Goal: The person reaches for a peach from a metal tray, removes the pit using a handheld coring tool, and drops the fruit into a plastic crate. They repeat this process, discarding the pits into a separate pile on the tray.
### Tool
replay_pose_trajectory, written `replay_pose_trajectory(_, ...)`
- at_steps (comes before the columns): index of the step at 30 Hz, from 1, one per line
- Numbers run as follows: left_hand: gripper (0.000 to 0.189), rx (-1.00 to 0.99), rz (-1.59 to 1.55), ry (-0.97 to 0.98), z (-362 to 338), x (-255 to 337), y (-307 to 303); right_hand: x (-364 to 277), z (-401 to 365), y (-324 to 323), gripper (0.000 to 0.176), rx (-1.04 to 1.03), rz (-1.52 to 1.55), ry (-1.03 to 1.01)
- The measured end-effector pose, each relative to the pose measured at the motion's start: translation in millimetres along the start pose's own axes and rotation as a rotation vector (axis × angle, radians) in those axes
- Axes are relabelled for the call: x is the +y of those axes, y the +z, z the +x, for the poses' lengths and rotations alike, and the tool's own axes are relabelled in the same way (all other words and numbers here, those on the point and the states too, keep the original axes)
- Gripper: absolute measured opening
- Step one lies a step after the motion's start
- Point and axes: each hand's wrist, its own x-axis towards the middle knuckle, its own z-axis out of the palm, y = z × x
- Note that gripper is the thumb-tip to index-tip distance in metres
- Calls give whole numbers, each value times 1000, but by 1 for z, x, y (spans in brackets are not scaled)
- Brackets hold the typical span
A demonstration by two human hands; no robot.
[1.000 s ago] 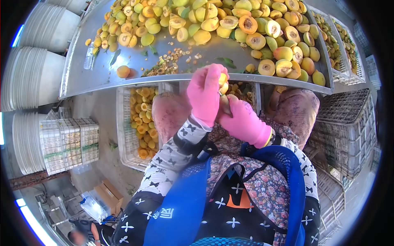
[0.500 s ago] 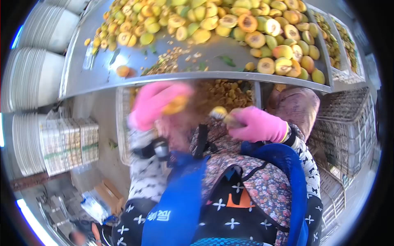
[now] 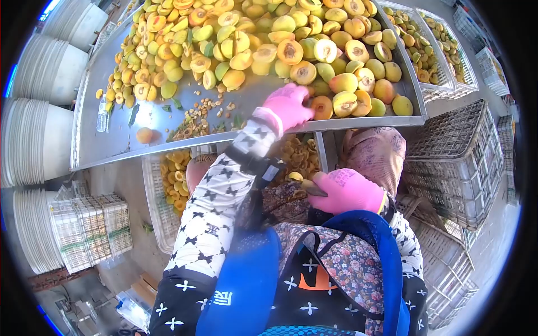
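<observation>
Your left hand (image 3: 288,106) has moved up from below the near edge of the bench (image 3: 126,133), where it carried a piece of fruit, and now reaches over that edge to the heap. Its fingers are bent towards the fruit (image 3: 343,82) just beside them, their tips partly hidden, so you cannot tell from here whether they grip one. Your right hand (image 3: 348,191) stays in front of your body, below the near edge, its fingers closed around a tool (image 3: 311,188); something yellow (image 3: 295,176) shows at the tool's tip.

Whole and cut fruit covers the far side of the bench and runs down its right edge to the near right corner. A halved fruit (image 3: 321,107) lies just right of your left hand. Pits (image 3: 193,120) are scattered near the middle of the near edge, and a lone fruit (image 3: 144,135) sits left of them. A clear bottle (image 3: 102,115) and a dark leaf (image 3: 133,115) lie towards the left edge. Under the near edge, to your left, a white crate (image 3: 159,210) holds fruit halves (image 3: 175,176); brownish pieces (image 3: 300,157) lie right of it.
</observation>
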Motion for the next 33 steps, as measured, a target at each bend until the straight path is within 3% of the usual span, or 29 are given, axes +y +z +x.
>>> replay_pose_trajectory(4, 34, -89, -61, -44, -6, -22, -6, -3, -5, -8, 25, 131, 71, 23)
replay_pose_trajectory(6, 32, -148, -103, -127, -11, -3, -20, -2, -2, -9, 24, 196, 25, 2)
replay_pose_trajectory(7, 31, -56, 29, -19, -10, -11, -18, -5, 0, -9, 22, 226, -25, 4)
replay_pose_trajectory(11, 28, -104, -601, -155, -35, -53, -49, -9, -3, -3, 20, 356, -144, -34)
replay_pose_trajectory(13, 28, -62, -723, -120, -64, -52, -63, -10, -5, 1, 20, 365, -232, -93)
replay_pose_trajectory(15, 33, -13, -782, -64, -78, -60, -63, -4, 2, 12, 19, 380, -254, 5)
replay_pose_trajectory(18, 40, 176, -169, -30, -67, -35, -37, -11, 20, 13, 24, 328, -295, 101)
replay_pose_trajectory(20, 46, -83, -35, -195, -48, -2, -42, -15, 24, 12, 27, 294, -290, 138)
replay_pose_trajectory(22, 46, -139, 380, -116, -12, -8, -29, -17, 26, 11, 28, 295, -264, 117)
replay_pose_trajectory(25, 43, -251, 453, -48, 5, -12, -27, -17, 24, 9, 27, 279, -228, 188)
replay_pose_trajectory(28, 40, -156, 337, -33, -3, -39, -41, -13, 18, 6, 25, 325, -204, 190)
replay_pose_trajectory(30, 33, -215, -384, -119, -42, -50, -71, -11, 18, 4, 25, 325, -220, 186)
replay_pose_trajectory(32, 31, -265, -596, 23, -80, -50, -82, -11, 21, 7, 20, 373, -310, 113)
replay_pose_trajectory(33, 35, -262, -529, 15, -98, -33, -86, -11, 24, 9, 20, 374, -325, 101)
